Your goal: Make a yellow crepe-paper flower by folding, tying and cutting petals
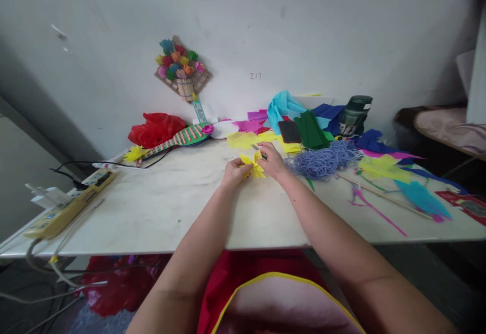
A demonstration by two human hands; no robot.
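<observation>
A yellow paper flower (255, 165) with pointed petals is between my two hands, just above the white tabletop. My left hand (234, 171) pinches its left side between thumb and fingers. My right hand (272, 161) is closed at the flower's right side around what looks like a pair of scissors (254, 146). Their metal tips point away to the upper left, and most of the tool is hidden by the fingers. Yellow crepe paper (243, 139) lies just beyond my hands. A heap of purple-blue string (322, 161) is right of my right hand.
A power strip (70, 207) with plugs lies at the left edge. Farther back are a pipa-shaped craft (182, 136), a red plastic bag (155, 129), a phone (289, 132), green paper (312, 130) and a dark bottle (355, 116). A thin stick (387, 196) lies at right.
</observation>
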